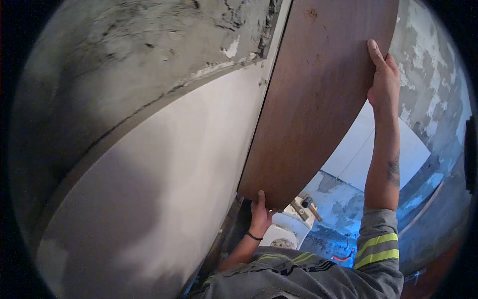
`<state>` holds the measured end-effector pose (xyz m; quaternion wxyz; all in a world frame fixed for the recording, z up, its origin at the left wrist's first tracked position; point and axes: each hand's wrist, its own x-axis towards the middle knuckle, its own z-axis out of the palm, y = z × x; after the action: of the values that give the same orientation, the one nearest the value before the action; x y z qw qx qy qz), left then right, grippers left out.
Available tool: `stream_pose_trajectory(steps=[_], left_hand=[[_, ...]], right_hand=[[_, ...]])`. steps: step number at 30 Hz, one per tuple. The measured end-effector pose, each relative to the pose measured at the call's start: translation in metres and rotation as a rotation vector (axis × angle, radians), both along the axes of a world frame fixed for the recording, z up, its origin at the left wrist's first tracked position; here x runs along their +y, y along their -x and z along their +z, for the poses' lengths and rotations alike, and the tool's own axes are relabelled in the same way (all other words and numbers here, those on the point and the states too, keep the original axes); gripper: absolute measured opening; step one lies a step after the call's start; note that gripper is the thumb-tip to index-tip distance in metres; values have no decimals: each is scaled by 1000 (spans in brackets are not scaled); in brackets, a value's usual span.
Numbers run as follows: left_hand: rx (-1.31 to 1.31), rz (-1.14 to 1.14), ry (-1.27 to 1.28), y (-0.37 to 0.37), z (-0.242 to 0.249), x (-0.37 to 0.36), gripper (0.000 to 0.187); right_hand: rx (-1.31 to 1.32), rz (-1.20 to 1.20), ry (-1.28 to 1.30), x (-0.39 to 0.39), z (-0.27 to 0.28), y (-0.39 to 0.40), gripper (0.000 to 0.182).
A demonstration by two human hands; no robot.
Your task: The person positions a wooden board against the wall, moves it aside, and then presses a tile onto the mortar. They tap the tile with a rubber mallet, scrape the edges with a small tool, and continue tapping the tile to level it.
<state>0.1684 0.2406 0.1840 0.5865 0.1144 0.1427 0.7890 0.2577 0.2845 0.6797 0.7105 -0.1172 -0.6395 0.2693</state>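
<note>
Wore one grey shirt (323,281) with dark marks across the chest, too distorted to read as writing, and with two yellow-green bands (378,257) on the right sleeve. Had one black bracelet (254,236) around the left wrist. Held one brown board (318,99) with two hands, directly in front, reaching past the top of the view. Pinched its lower end with the left hand (260,217), with the thumb pressed against the near face and the fingers tucked behind, mostly out of sight. Clasped its right edge, higher up, with the right hand (385,82), with the thumb on the near face and the fingers bent round the edge; could not tell the exact spread of the hidden fingers. Saw on the smooth brown face a dark reddish blotch near the top and a few small specks. Had its left edge close beside one pale strip (278,30), with one large white panel (164,164) farther left, partly in shadow. Saw above that panel a rough grey wall (124,55), cracked and chipped. Saw beyond the board's lower end one pale stand (291,223), bearing one hammer (307,202) and one brownish bar (299,211). Noticed behind, to the right, one whitish sheet (398,149) and a patchy, flaking wall (423,65), lit bluish lower down.
</note>
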Motion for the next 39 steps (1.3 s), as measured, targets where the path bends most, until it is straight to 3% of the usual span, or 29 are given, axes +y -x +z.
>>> stream_pose_trajectory(steps=[5,7,8,10,13,16,17,19,21,22,23,24,25,29,31,32,33,35,37,39], left_hand=[[-2,9,18,-2,17,1,83],[6,-28,-2,1,24,7,87],[8,-29,-9,2,35,8,87],[2,-41,-51,3,60,2,87],[-15,-46,-75,3,70,3,89],[90,24,-76,0,75,1,77],[95,26,-87,0,74,2,77],[54,-1,-22,0,67,5,75],[980,327,-123,6,-3,33,83],[731,202,-111,4,-1,37,83],[500,66,-112,5,11,37,83],[269,18,-113,3,30,32,83],[32,-48,-99,-1,41,29,83],[104,-45,6,-6,26,39,84],[255,-95,82,-3,24,30,84],[469,-134,313,5,20,23,86],[460,-110,323,8,24,12,86],[901,-42,631,11,44,-21,87],[1206,227,547,1,91,-67,76],[1362,626,784,-7,86,-72,78]], right_hand=[[9,-43,-25,11,29,-4,42],[9,-59,-2,23,52,-11,63],[11,-60,-8,18,60,-9,63],[5,46,-49,9,72,-1,43],[-61,482,211,128,139,-85,40],[9,-75,41,-1,78,6,43],[14,-74,30,7,83,1,43],[-9,-77,32,39,88,-10,67],[-31,-110,80,31,80,-4,57],[-53,-141,108,21,85,-2,48],[-52,28,-5,22,80,-3,54],[-29,-75,-56,23,75,-6,52],[-4,17,-17,18,70,-9,48],[44,161,-40,28,55,-42,39],[93,223,-54,28,47,-62,38],[135,254,-47,32,41,-74,37],[132,279,-40,45,38,-93,37],[170,379,-45,72,28,-123,35],[173,468,-87,58,11,-146,34],[204,516,-60,64,-9,-171,36]])
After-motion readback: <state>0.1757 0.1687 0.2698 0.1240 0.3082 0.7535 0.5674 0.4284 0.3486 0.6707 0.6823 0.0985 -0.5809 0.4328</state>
